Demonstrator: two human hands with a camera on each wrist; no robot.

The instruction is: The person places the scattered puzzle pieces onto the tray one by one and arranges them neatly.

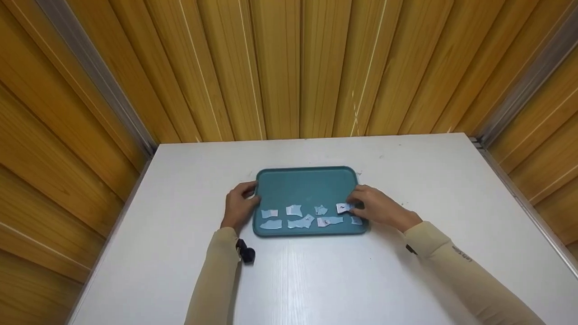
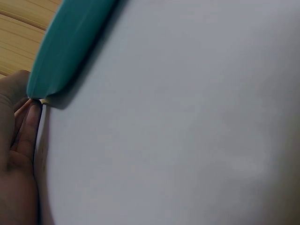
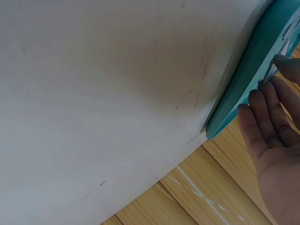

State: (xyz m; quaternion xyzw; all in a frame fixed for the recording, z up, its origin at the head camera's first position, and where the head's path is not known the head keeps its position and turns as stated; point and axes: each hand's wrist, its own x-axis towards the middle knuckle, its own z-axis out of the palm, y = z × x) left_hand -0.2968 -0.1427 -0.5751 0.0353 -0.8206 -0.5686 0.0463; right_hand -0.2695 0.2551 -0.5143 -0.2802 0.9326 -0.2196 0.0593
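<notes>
A teal rectangular tray (image 1: 307, 187) lies on the white table with torn pale-blue paper pieces in two rows along its near half. My left hand (image 1: 239, 205) holds the tray's left edge, thumb at the rim; in the left wrist view its fingers (image 2: 29, 126) reach the tray's corner. Over the tray's right side, my right hand (image 1: 377, 207) pinches a torn paper piece (image 1: 342, 207) at the right end of the upper row. The right wrist view shows that piece edge-on (image 3: 269, 73) between thumb and fingertips. Part of it is hidden by the fingers.
The white table (image 1: 307, 280) surrounds the tray, with small dark marks on its surface. Yellow wood-look panels (image 1: 280, 67) rise behind it and at both sides. A small black device (image 1: 246, 252) sits at the left sleeve cuff.
</notes>
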